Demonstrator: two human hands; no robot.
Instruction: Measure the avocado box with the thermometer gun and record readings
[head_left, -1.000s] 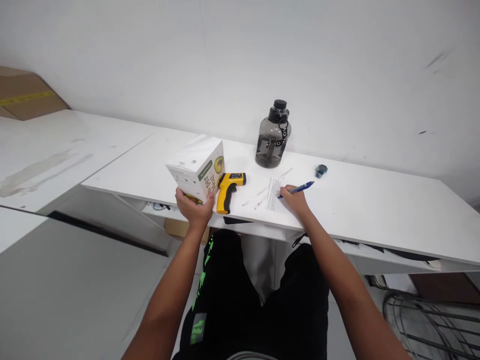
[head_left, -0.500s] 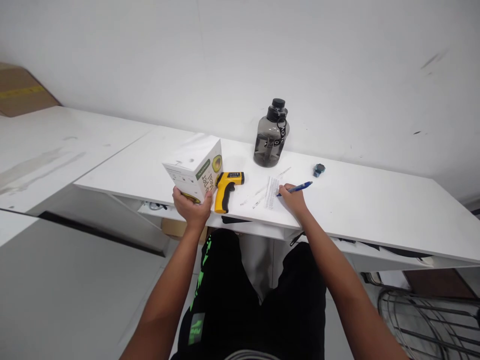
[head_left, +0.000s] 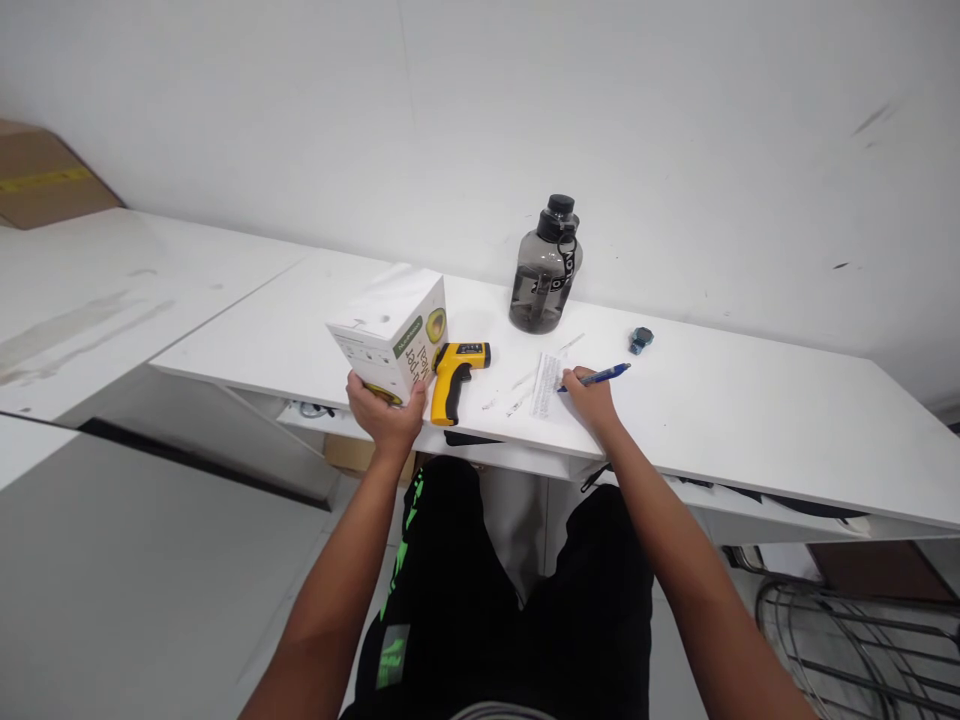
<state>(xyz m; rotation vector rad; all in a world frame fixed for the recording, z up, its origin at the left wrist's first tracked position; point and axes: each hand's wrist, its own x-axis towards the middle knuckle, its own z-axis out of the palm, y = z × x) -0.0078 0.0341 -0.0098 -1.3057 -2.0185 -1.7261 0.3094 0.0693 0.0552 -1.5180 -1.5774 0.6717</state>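
Note:
My left hand (head_left: 388,412) is wrapped round the lower front of a white carton (head_left: 390,335) with avocado pictures and a green label, tilted at the desk's front edge. Just right of it, a yellow and black infrared thermometer (head_left: 454,385) lies on the desk. My right hand (head_left: 592,400) is closed on a blue pen (head_left: 611,373), whose tip end is low beside a small slip of paper (head_left: 545,385) covered in fine writing. The fingers hide part of the slip's right edge.
A grey water bottle (head_left: 541,275) stands behind the slip, near the wall. A small dark blue object, perhaps a watch (head_left: 640,340), lies to its right on the white desk (head_left: 772,410). At far left sits a cardboard box (head_left: 52,178); a wire rack (head_left: 862,640) stands low right.
The whole view has shifted very slightly. My right hand and the pen have moved a touch to the right; my left hand keeps its hold on the carton.

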